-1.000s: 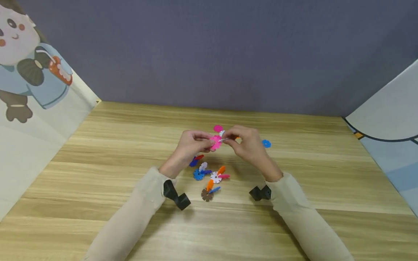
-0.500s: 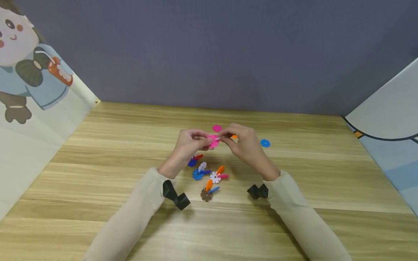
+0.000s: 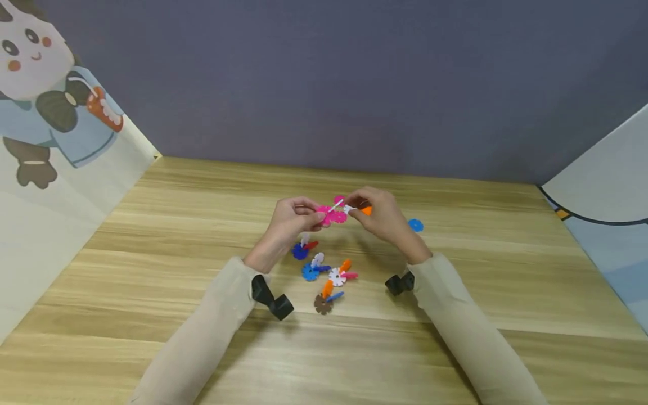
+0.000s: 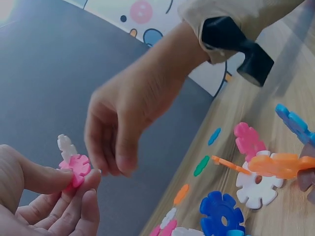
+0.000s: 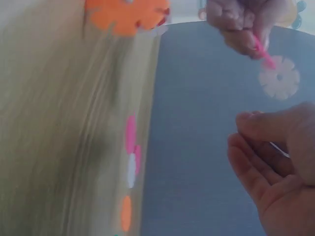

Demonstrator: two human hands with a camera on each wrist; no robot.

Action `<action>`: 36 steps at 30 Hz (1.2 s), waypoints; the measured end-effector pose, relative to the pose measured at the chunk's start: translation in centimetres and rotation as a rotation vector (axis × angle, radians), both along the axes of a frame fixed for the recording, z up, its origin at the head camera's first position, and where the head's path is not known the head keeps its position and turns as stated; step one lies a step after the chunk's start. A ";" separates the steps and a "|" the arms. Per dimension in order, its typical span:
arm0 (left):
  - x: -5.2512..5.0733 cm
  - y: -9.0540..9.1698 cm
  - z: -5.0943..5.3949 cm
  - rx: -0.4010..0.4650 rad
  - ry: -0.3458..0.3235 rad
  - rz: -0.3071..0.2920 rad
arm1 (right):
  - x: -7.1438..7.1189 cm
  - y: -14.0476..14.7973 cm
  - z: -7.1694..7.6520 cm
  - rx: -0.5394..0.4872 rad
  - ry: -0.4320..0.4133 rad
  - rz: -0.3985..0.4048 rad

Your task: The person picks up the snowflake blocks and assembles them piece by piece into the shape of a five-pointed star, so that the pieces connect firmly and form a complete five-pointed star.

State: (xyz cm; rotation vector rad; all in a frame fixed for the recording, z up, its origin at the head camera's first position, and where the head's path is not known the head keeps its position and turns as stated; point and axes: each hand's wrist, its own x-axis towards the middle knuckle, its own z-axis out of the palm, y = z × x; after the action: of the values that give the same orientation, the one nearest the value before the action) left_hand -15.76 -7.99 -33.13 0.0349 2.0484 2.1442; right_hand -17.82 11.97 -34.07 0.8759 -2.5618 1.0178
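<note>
My left hand (image 3: 289, 222) pinches a pink notched disc (image 3: 324, 215) between thumb and fingers, above the table. A white disc (image 3: 336, 205) stands out from the pink one, joined at its edge; the left wrist view shows the same pink disc (image 4: 78, 169) and white disc (image 4: 66, 146). Just to the right is my right hand (image 3: 382, 216), its fingers loosely bent and apart from both discs. In the right wrist view a gap shows between the thumb and fingers of that hand (image 5: 280, 157), with nothing held there.
Nearer the person stand several joined clusters: dark blue (image 3: 300, 251), blue (image 3: 310, 272), white (image 3: 336, 277) and brown (image 3: 323, 304). Behind the hands lie loose discs, pink (image 3: 340, 216), white (image 3: 348, 208) and orange (image 3: 367, 211), with a blue one (image 3: 416, 225) to the right.
My right hand has let go of the white disc and drawn slightly away. The white disc stays on the pink one, which my left hand still pinches, now a little further left.
</note>
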 end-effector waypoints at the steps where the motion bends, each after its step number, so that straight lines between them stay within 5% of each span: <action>1: 0.0 0.0 0.0 0.012 -0.004 0.000 | -0.3 -0.1 -0.1 0.015 -0.029 0.002; 6: -0.2 0.0 -0.1 0.042 -0.009 -0.005 | -2.0 -0.5 -0.8 0.140 -0.144 -0.001; 15: -0.2 0.0 -0.2 0.038 0.001 -0.009 | -4.2 -1.4 -1.6 0.340 -0.204 0.068; 23: -0.1 -0.1 -0.2 0.070 0.000 0.000 | -5.0 -1.9 -2.1 0.405 -0.165 0.137; 36: -0.2 -0.2 -0.2 0.041 0.009 -0.014 | -4.8 -1.6 -2.2 0.419 -0.226 0.078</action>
State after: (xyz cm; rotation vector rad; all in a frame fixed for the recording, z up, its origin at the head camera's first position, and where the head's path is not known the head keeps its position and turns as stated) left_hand -15.92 -8.20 -33.32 0.0647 2.0029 2.1813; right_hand -22.58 10.40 -36.28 1.0172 -3.0191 0.6345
